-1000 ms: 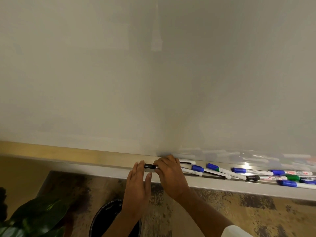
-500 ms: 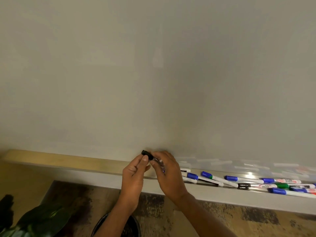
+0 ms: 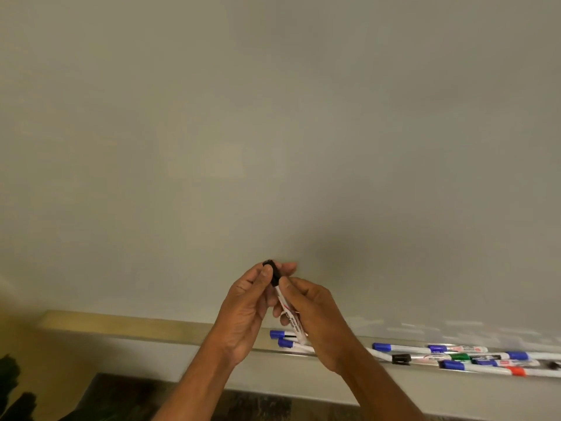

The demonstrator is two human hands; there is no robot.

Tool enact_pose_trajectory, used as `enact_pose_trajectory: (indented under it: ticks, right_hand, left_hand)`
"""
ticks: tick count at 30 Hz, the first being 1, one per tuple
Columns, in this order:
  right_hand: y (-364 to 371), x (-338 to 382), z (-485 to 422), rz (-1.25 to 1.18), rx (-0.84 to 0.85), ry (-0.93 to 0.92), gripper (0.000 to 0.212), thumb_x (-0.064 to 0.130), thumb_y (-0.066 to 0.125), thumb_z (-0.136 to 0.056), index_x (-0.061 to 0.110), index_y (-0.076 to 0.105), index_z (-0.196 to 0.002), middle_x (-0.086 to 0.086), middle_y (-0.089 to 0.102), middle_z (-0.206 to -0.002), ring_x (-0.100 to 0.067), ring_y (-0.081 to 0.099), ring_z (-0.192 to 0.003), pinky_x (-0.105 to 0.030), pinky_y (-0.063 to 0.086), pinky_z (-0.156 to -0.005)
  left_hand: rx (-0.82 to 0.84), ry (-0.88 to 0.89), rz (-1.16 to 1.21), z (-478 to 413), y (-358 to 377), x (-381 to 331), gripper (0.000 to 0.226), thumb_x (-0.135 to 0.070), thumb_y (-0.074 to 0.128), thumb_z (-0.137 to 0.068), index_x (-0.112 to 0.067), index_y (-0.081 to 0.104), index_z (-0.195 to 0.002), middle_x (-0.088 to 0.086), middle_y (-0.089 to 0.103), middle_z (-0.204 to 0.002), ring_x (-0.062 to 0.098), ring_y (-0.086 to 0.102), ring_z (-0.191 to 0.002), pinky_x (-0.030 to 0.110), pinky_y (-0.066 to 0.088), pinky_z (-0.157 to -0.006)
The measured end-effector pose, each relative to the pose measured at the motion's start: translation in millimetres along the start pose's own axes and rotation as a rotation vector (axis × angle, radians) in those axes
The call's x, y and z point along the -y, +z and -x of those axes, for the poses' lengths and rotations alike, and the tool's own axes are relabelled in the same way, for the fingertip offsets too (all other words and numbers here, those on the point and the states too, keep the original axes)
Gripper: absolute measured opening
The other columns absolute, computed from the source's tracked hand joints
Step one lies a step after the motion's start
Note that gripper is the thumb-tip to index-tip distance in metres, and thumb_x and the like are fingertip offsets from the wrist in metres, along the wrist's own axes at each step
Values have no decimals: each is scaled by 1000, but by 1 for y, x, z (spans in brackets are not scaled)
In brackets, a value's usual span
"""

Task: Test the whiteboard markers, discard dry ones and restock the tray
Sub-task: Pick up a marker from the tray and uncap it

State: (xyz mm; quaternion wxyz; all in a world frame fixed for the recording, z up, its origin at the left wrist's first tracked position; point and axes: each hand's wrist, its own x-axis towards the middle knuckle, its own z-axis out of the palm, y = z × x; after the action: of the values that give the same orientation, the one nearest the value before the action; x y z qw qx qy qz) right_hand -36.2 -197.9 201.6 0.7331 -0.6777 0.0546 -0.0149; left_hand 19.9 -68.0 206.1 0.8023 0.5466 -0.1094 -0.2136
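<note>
I hold a white marker with a black cap (image 3: 284, 305) tilted in front of the blank whiteboard (image 3: 273, 132), just above the tray. My right hand (image 3: 315, 320) grips its white barrel. My left hand (image 3: 246, 311) pinches the black cap (image 3: 272, 272) at the upper end, still seated on the barrel. Along the metal marker tray (image 3: 151, 332) lie several markers: two blue-capped ones (image 3: 280, 338) just below my hands, and a cluster of blue, green, black and red ones (image 3: 461, 358) to the right.
The whiteboard fills most of the view and has no marks on it. Below the tray runs a pale wall strip, then a dark patterned floor (image 3: 258, 405). Dark plant leaves (image 3: 15, 396) show at the bottom left corner.
Both hands have lifted the black-capped marker off the tray and up in front of the board. The marker has swung from lying flat to tilted, and my view has tipped upward.
</note>
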Motion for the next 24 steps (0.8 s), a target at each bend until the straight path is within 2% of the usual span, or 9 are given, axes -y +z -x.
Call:
enact_pose_trajectory:
  ticks: [2,4,5,6,8,14,18,21,24]
  right_hand:
    - [-6,21,10,-78,63,13,50,47,48,-98,2,67,-92,-15,64,-79,-23,56,-67,-29,48,-62]
    - [-10,39,19,-203,109,18,51,46,48,-99,0,64,-83,-17,57,-74,-21,47,-59,-28,35,-53]
    - [-12,48,23,-250,117,22,48,45,49,-99,3,63,-80,-14,54,-70,-18,42,-55,-27,29,-49]
    - [-14,56,27,-272,111,24,46,45,50,-98,6,61,-76,-11,52,-66,-15,37,-51,-27,24,-47]
    - [-18,71,35,-276,62,35,45,46,53,-96,10,59,-69,-6,48,-58,-13,31,-46,-25,20,-43]
    - [-31,110,52,-238,-41,23,47,47,55,-93,15,59,-59,-3,45,-51,-12,29,-41,-21,20,-40]
    - [-39,128,62,-212,-104,78,48,51,57,-92,8,61,-71,-6,42,-49,-12,30,-36,-18,21,-38]
    - [-47,130,68,-200,-135,103,49,48,54,-94,4,63,-75,-6,41,-48,-12,30,-33,-15,23,-38]
    - [-60,140,75,-206,-132,13,50,47,51,-93,2,70,-85,-9,49,-55,-13,37,-40,-17,26,-38]
  left_hand:
    - [60,-13,-4,4,15,-15,28,-29,52,-103,-11,73,-110,23,66,-131,33,51,-73,34,53,-53]
    - [107,-21,-9,7,29,-29,28,-29,51,-104,-9,68,-113,23,66,-131,30,58,-66,34,58,-55]
    - [129,-18,-7,9,36,-36,27,-29,51,-104,-8,66,-113,24,67,-130,27,66,-68,36,61,-62]
    - [147,-8,-5,11,43,-41,27,-28,51,-104,-7,65,-113,25,67,-129,26,72,-78,37,62,-74]
    - [160,15,-17,15,58,-52,27,-27,52,-102,-6,65,-112,26,69,-126,28,72,-103,39,56,-95]
    - [154,100,-37,23,98,-74,29,-26,55,-99,-3,65,-112,26,71,-120,32,68,-116,39,52,-104]
    - [121,181,13,20,117,-95,28,-26,57,-95,-4,66,-109,24,73,-113,32,70,-113,35,58,-92]
    - [31,303,27,13,123,-122,27,-25,57,-97,-2,66,-109,23,74,-108,34,69,-116,46,55,-101]
    - [-63,459,-110,12,134,-140,27,-25,56,-101,-3,67,-112,16,77,-108,27,72,-111,46,54,-101]
